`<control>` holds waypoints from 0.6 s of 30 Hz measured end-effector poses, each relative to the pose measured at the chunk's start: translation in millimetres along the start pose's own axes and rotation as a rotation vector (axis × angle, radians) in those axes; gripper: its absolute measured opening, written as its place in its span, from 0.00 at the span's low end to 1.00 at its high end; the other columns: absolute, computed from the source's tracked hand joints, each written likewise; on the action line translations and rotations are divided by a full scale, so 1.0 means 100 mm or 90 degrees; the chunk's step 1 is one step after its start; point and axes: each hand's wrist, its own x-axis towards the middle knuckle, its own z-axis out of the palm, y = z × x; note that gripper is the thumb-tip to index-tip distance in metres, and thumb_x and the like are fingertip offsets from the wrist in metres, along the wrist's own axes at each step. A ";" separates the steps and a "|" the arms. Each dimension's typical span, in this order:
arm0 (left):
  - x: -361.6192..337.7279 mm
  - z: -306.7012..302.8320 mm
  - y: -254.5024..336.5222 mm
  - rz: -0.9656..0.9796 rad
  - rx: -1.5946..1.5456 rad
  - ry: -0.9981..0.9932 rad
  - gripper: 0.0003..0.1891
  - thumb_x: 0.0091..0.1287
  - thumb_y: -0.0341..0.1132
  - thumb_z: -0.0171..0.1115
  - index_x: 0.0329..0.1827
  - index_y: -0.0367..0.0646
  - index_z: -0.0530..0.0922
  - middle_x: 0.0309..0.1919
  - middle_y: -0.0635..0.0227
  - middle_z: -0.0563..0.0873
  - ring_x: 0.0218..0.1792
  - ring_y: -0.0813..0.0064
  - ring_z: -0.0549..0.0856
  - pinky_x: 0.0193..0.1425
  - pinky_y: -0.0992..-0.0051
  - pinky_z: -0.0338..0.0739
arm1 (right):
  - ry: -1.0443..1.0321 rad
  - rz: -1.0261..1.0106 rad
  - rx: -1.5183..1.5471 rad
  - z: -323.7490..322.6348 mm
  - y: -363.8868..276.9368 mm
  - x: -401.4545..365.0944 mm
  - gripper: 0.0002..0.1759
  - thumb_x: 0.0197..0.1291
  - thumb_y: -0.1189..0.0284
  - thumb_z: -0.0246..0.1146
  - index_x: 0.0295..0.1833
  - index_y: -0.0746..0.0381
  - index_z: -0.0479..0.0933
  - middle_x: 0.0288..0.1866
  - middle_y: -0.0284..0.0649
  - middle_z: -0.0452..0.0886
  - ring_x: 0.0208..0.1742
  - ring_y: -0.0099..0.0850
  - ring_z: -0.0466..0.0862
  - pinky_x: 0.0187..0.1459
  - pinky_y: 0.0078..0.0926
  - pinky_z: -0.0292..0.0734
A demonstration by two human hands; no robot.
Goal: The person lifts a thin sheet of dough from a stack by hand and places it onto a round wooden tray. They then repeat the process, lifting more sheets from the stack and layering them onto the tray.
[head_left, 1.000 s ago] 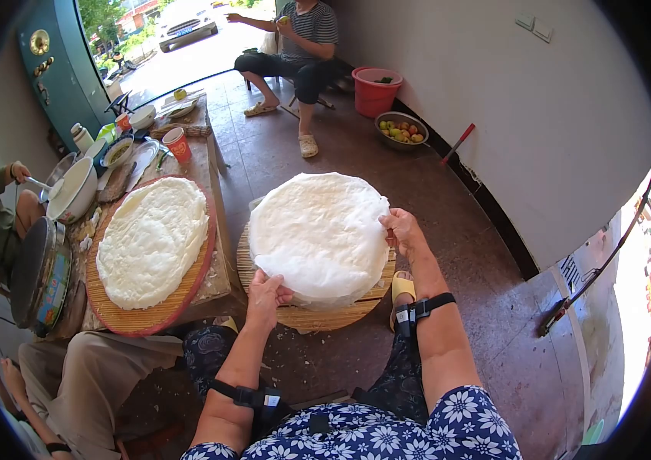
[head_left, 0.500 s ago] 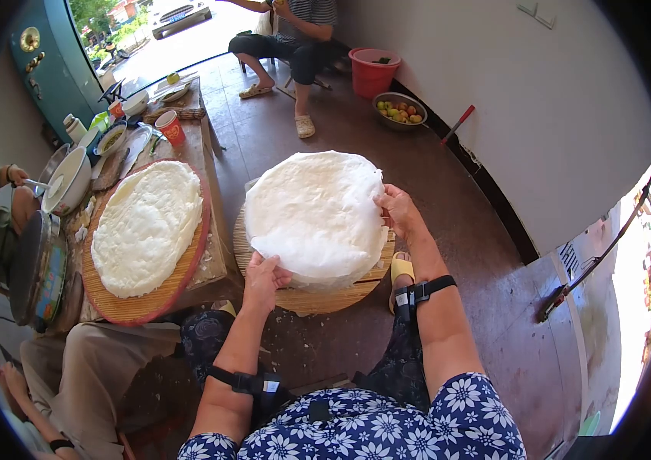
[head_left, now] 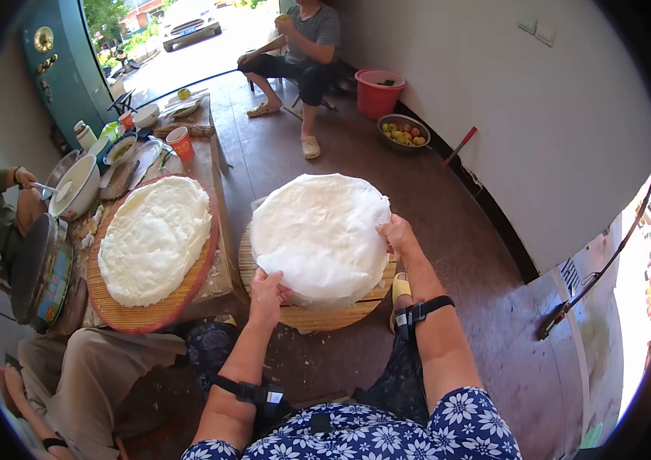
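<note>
A pale, thin round flatbread (head_left: 321, 222) lies in front of me, with more thin layers showing under its lower edge. Beneath is a round slatted wooden mat (head_left: 341, 313), mostly covered. My left hand (head_left: 268, 296) pinches the flatbread's near left edge between thumb and fingers. At the right edge, my right hand (head_left: 398, 236) grips the rim, its fingertips partly hidden. To my left, a second round mat with a red rim (head_left: 122, 316) bears another pile of white flatbread (head_left: 158, 239).
The wooden table (head_left: 222, 264) on the left holds a paper cup (head_left: 180, 143), bowls and a round griddle (head_left: 34, 257). A person there holds a utensil in a white basin (head_left: 76, 184). Ahead, a seated person (head_left: 306, 57) is near a red bucket (head_left: 379, 96) and a bowl of fruit (head_left: 403, 134).
The view has shifted, so everything sits slightly lower in it. Both my hands keep their places on the flatbread's edge. The seated person ahead has lowered one hand to the knee.
</note>
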 end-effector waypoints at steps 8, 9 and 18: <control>-0.01 0.01 -0.01 0.018 0.000 -0.024 0.15 0.65 0.31 0.54 0.55 0.45 0.69 0.34 0.71 0.81 0.27 0.81 0.79 0.29 0.79 0.77 | -0.022 -0.132 0.023 0.00 0.05 0.04 0.16 0.58 0.80 0.55 0.53 0.66 0.75 0.44 0.35 0.81 0.41 0.23 0.79 0.45 0.21 0.75; -0.02 0.01 0.00 0.027 -0.010 -0.028 0.17 0.64 0.31 0.54 0.57 0.46 0.69 0.34 0.72 0.81 0.26 0.82 0.79 0.29 0.80 0.76 | -0.019 -0.145 0.012 0.00 0.03 0.04 0.16 0.58 0.80 0.55 0.52 0.66 0.75 0.44 0.34 0.81 0.41 0.22 0.79 0.45 0.21 0.75; 0.00 0.02 0.00 0.072 -0.015 -0.027 0.15 0.66 0.28 0.52 0.55 0.46 0.71 0.36 0.72 0.82 0.28 0.83 0.81 0.28 0.82 0.77 | -0.024 -0.159 0.084 0.00 -0.09 -0.06 0.13 0.60 0.78 0.53 0.50 0.66 0.76 0.42 0.34 0.80 0.39 0.21 0.79 0.43 0.22 0.75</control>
